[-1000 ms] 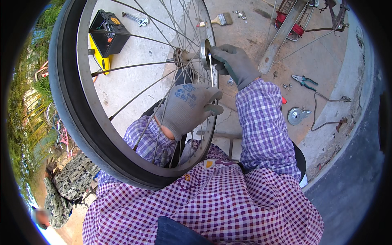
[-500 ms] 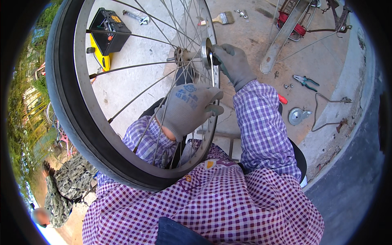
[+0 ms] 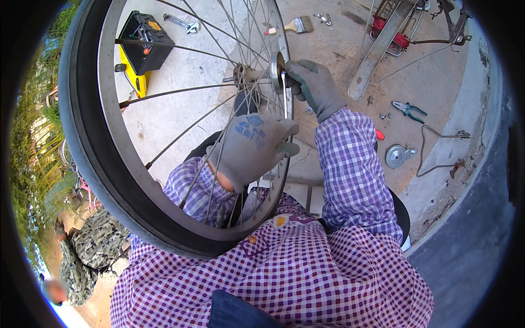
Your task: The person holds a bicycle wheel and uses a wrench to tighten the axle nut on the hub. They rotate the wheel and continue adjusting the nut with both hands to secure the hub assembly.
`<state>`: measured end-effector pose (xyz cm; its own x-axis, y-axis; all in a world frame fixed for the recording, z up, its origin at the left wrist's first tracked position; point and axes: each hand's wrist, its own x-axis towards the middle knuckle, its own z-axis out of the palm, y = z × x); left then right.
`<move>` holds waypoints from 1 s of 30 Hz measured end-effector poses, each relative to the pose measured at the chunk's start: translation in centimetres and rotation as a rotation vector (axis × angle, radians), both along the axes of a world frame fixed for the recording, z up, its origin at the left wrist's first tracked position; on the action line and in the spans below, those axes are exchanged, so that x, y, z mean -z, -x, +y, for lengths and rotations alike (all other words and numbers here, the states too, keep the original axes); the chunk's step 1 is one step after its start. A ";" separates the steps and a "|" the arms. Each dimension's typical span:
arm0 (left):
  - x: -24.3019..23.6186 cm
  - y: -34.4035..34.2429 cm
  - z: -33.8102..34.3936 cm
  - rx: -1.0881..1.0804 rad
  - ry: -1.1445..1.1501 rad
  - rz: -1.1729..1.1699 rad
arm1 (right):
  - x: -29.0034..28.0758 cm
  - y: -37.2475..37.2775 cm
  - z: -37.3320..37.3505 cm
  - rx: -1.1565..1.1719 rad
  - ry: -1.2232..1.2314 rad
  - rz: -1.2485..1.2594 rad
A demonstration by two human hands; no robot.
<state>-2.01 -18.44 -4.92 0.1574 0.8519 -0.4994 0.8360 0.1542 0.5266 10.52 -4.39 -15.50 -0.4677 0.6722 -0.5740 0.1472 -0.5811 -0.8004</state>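
Observation:
A spoked bicycle wheel (image 3: pixel 82 123) stands upright against my lap, its black-and-grey tyre to the left. My left hand (image 3: pixel 254 145), in a grey glove, reaches through the spokes, fingers closed around the lower end of a slim silver wrench (image 3: pixel 285 95). The wrench's upper end lies at the axle, beside the round metal drum (image 3: pixel 275 72) on the hub (image 3: pixel 246 75). My right hand (image 3: pixel 317 87), also gloved, is at that axle end with its fingers curled in. Whatever they pinch there is hidden.
A black-and-yellow toolbox (image 3: pixel 150 44) and an adjustable wrench (image 3: pixel 183 23) lie beyond the wheel. A paintbrush (image 3: pixel 298 25), pliers (image 3: pixel 407 109), a brake-drum cover (image 3: pixel 399 156) and a bent metal rod (image 3: pixel 424 147) are on the ground. Bicycle frame parts (image 3: pixel 377 49) stand far right. A person in camouflage (image 3: pixel 98 240) is at left.
The fingers of my right hand have curled further in at the axle, and that hand has shifted slightly. My left hand and the wrench stay nearly in place.

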 end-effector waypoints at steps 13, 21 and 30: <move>-1.3 0.9 -1.8 0.067 -0.067 0.091 | -0.9 1.6 -1.6 -0.049 -0.027 -0.015; -2.5 0.7 -0.3 0.125 -0.125 0.212 | -0.6 1.9 -1.3 -0.048 -0.018 -0.004; -2.2 1.1 0.4 0.152 -0.076 0.224 | -0.6 2.1 -1.0 -0.009 0.062 0.026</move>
